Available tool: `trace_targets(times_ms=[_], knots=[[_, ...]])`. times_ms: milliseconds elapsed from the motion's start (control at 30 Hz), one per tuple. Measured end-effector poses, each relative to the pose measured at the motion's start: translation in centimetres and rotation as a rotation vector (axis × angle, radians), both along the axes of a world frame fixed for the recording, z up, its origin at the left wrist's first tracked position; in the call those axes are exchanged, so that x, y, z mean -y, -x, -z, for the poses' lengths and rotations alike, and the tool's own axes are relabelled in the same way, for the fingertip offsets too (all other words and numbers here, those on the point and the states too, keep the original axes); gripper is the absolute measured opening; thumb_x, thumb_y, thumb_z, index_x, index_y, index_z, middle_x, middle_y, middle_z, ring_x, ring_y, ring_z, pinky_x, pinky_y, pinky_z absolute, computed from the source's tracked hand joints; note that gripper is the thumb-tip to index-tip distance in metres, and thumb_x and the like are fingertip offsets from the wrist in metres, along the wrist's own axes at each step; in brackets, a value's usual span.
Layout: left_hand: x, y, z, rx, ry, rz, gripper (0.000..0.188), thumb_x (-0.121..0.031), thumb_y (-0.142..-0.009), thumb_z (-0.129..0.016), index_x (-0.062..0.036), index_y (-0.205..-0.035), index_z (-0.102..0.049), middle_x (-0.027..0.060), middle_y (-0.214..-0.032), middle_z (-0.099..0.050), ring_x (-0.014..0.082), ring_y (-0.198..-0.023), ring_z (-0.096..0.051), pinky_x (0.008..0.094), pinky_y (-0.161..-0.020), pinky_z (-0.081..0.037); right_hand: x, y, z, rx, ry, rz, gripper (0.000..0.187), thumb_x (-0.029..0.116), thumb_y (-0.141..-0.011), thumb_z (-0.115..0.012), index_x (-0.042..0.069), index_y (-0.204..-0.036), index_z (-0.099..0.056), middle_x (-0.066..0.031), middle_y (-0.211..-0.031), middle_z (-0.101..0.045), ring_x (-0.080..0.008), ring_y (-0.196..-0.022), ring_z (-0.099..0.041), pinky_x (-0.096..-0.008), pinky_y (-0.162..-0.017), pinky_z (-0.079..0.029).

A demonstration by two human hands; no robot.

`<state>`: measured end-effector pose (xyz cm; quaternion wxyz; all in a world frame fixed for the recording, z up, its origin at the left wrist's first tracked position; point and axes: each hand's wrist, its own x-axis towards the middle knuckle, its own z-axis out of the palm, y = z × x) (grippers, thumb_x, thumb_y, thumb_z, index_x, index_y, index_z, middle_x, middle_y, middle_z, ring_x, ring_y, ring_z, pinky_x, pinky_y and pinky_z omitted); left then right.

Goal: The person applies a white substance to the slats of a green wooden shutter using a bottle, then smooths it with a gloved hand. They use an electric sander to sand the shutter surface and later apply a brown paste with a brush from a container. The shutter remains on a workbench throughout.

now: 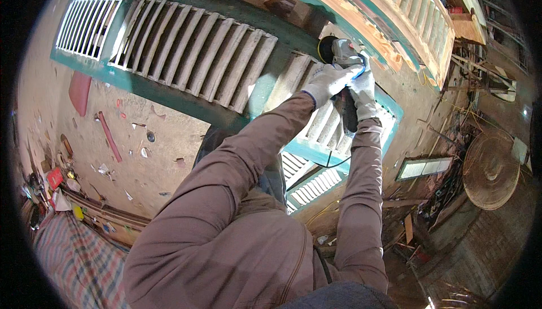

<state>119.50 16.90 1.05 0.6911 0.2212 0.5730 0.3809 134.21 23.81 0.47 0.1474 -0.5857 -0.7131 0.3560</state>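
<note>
Both my hands wear pale work gloves with blue edging and are closed on an angle grinder (345, 53). My left hand (328, 84) grips near its head, while my right hand (363, 87) wraps around the body; the glove hides much of that body. Its dark rear end shows below the gloves. At the left of the grinder's head the round disc (326, 49) meets or hovers by the green frame of a louvered shutter (261, 91); contact cannot be made out. Green paint covers this shutter's frame, and its slats are pale and worn.
Another louvered shutter (415, 38), partly stripped to bare wood, lies close at the upper right. A black cord (329, 159) hangs below the grinder. A round fan (491, 169) stands at right. Scraps and a red strip (109, 136) litter the floor; checked cloth (84, 258) lies lower left.
</note>
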Motion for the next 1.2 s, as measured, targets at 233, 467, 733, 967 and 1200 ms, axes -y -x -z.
trace_targets(times_ms=[233,467,733,967,1200], knots=[[1.2,5.7,-2.3,-0.056,-0.016,-0.029,0.05,-0.054,-0.092,-0.07,-0.0049,-0.09,-0.075,0.0023,-0.079,-0.067,0.0124,-0.068,-0.06,0.0318,-0.061,-0.047,0.7,6.8,-3.2,0.188,0.012,-0.037,0.08,0.041,-0.066,-0.085,0.011,-0.134,-0.055,-0.0203,-0.113,-0.074,-0.0349,-0.107,-0.072,-0.0443,-0.089,-0.056],[3.1,8.7,-3.8,-0.188,-0.02,-0.056,0.062,-0.059,-0.092,-0.064,0.0017,-0.088,-0.073,0.0079,-0.072,-0.065,0.0165,-0.067,-0.062,0.0331,-0.065,-0.049,1.9,9.9,-4.1,0.147,0.051,-0.088,0.077,0.039,-0.069,-0.084,0.012,-0.135,-0.054,-0.021,-0.113,-0.074,-0.0362,-0.107,-0.072,-0.0443,-0.089,-0.057],[3.7,9.2,-4.4,-0.057,0.013,-0.089,0.061,-0.06,-0.089,-0.068,0.0006,-0.084,-0.074,0.0063,-0.073,-0.066,0.0169,-0.069,-0.065,0.0336,-0.068,-0.051,2.2,9.9,-3.9,0.136,0.033,-0.155,0.081,0.043,-0.069,-0.084,0.011,-0.136,-0.054,-0.0222,-0.116,-0.072,-0.0396,-0.107,-0.071,-0.045,-0.09,-0.057],[3.3,8.6,-3.6,-0.132,0.016,-0.067,0.059,-0.059,-0.089,-0.067,-0.0008,-0.094,-0.076,0.0111,-0.078,-0.069,0.0209,-0.072,-0.067,0.0347,-0.071,-0.052,1.7,9.5,-3.4,0.195,0.02,-0.171,0.083,0.045,-0.069,-0.083,0.012,-0.139,-0.052,-0.0232,-0.117,-0.071,-0.0401,-0.11,-0.069,-0.0462,-0.092,-0.056],[3.6,7.0,1.9,-0.398,-0.202,0.007,0.039,-0.052,-0.095,-0.062,-0.0211,-0.113,-0.077,0.0181,-0.102,-0.073,0.0282,-0.086,-0.071,0.0374,-0.076,-0.054,0.6,7.8,2.0,-0.001,0.067,-0.156,0.081,0.047,-0.071,-0.082,0.015,-0.139,-0.053,-0.0218,-0.119,-0.071,-0.039,-0.112,-0.069,-0.0459,-0.094,-0.055]])
